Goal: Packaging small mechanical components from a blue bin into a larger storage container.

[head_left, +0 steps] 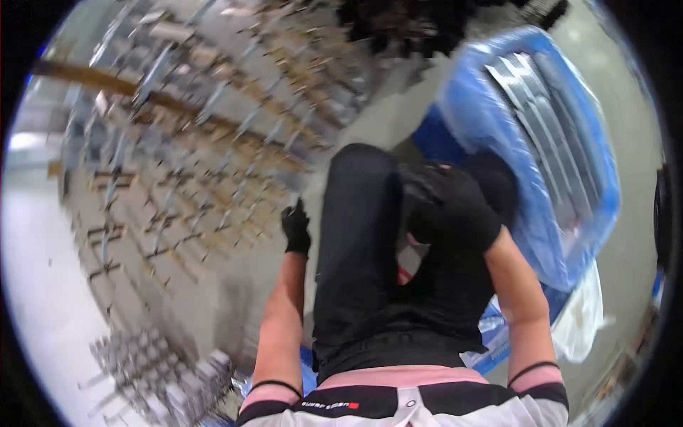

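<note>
My left hand (297, 229), in a black glove, is beside my left knee. It is at the near edge of a large rack (242, 135) with rows of hooks and light metal bars. Its forefinger stretches toward the rack, and I see nothing held in it. My right hand (462, 210), also black-gloved, is over my right thigh. Its fingers blend into the dark trousers and a dark grey shape (423, 183) beside them, so I cannot make out a grip. Right of my knee stands a blue plastic-lined bin (473, 89) holding several long silvery ribbed metal strips (548, 128).
A brown bar (92, 77) runs across the rack at the upper left. Stacked pale grey parts (146, 370) are at the lower left. Dark bristly objects (405, 25) fill the top. A white plastic bag (580, 320) hangs by the bin's near end.
</note>
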A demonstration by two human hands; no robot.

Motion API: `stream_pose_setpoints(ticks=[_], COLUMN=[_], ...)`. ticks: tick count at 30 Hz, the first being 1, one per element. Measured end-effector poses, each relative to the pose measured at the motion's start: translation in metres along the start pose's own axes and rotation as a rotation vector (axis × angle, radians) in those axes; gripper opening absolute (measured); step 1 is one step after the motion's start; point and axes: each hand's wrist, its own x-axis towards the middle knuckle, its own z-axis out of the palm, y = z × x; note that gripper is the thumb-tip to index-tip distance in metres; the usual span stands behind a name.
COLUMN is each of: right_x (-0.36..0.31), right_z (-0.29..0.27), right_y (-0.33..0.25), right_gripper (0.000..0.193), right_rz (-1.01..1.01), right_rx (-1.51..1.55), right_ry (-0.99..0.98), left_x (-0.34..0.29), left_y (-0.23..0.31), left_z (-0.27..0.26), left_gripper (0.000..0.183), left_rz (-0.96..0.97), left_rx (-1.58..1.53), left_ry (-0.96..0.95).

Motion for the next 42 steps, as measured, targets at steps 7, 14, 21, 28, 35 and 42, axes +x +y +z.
stream_pose_setpoints(ticks=[7,14,21,28,35,42], right_x=[0.016,0.029,0.019,0.030,0.032,0.022], right_z=[0.008,0.005,0.011,0.002,0.002,0.009], right_y=[-0.014,-0.021,-0.010,-0.024,-0.026,-0.015], right_gripper=[0.053,0.045,0.040,0.038,0.036,0.045], right_rz=[0.263,0.316,0.375,0.404,0.382,0.301], right_rx=[0.240,0.252,0.119,0.156,0.184,0.161], right_ry=[-0.032,-0.040,-0.080,-0.083,-0.067,0.012], left_x=[0.019,0.095,0.068,0.068,0.072,-0.040], left_y=[0.013,-0.057,-0.030,-0.010,-0.058,0.040], left_z=[-0.018,-0.060,0.025,-0.009,-0.021,-0.004], left_gripper=[0.042,0.058,0.054,0.039,0.053,0.034], left_rz=[-0.379,0.261,-0.091,0.047,-0.159,-0.467], left_rx=[-0.139,0.788,0.852,1.232,-0.354,-0.385], left_ry=[0.155,0.249,0.126,-0.294,0.167,0.067])
